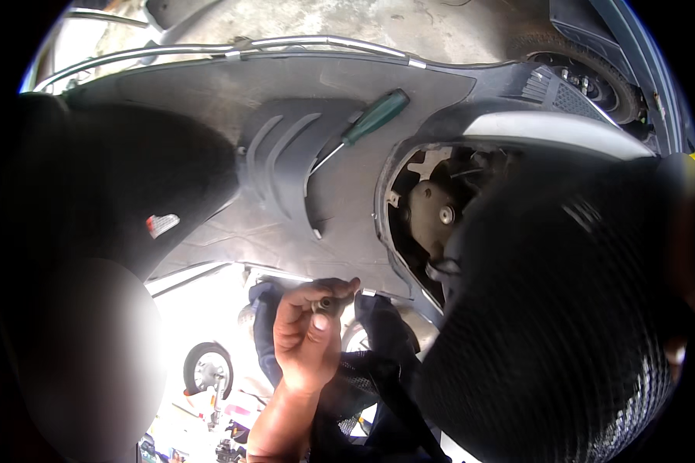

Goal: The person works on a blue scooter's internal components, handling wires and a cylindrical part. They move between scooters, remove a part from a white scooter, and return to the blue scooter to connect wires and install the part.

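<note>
My left hand (304,333) comes up from the lower edge. It is closed, with its thumb and fingers pinching a small round metal part (327,304) with a dark hole in its end; its kind is unclear. The hand is beside the near edge of a scooter's grey footboard (347,220). On that board lies a screwdriver (375,118) with a green handle, its shaft toward the near left, resting by a curved grey plastic cover (284,158). Nothing shows plainly as my right hand; a dim skin-coloured shape at the far right rim cannot be made out.
To the right of the footboard, an open hatch (432,212) shows metal engine parts. A black textured seat (548,309) covers the lower right. Dark bodywork (154,154) fills the left. Wheels stand at the upper right (587,81) and lower left (208,367), the latter near scattered items.
</note>
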Available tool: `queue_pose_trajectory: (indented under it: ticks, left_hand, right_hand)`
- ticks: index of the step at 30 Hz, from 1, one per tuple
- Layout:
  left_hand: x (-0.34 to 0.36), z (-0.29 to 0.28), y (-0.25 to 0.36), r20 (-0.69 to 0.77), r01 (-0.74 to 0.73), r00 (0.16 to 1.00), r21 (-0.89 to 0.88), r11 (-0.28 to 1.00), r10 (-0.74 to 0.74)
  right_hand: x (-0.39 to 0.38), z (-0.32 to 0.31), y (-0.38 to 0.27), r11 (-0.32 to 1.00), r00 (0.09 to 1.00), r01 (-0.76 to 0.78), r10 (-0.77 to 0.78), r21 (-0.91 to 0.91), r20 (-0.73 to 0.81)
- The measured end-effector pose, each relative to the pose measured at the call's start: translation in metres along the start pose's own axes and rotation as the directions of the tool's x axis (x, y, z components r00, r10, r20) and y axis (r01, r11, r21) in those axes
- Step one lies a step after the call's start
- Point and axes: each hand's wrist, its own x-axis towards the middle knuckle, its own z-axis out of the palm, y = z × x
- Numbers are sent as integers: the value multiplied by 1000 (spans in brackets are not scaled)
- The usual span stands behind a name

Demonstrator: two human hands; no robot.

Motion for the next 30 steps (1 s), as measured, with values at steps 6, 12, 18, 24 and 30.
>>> queue_pose_trajectory:
  ticks: [6,12,18,24,30]
  left_hand:
    - [-14,45,38,43,-82,996,18,997,81]
    - [108,53,29,329,-404,856,907,116,400]
    - [238,25,-65,409,-386,877,912,-137,251]
    - [217,-14,-31,488,-478,775,868,-132,402]
    - [-17,89,137,-85,-247,936,535,808,342]
  right_hand:
    - [11,-2,-16,986,987,-139,130,-92,-92]
    - [26,-11,-14,985,982,-169,165,-41,-87]
    - [26,-15,-11,982,982,-190,189,-17,-11]
    - [42,-14,-15,983,987,-151,155,-100,37]
    - [37,-21,-2,964,985,-161,145,-211,-88]
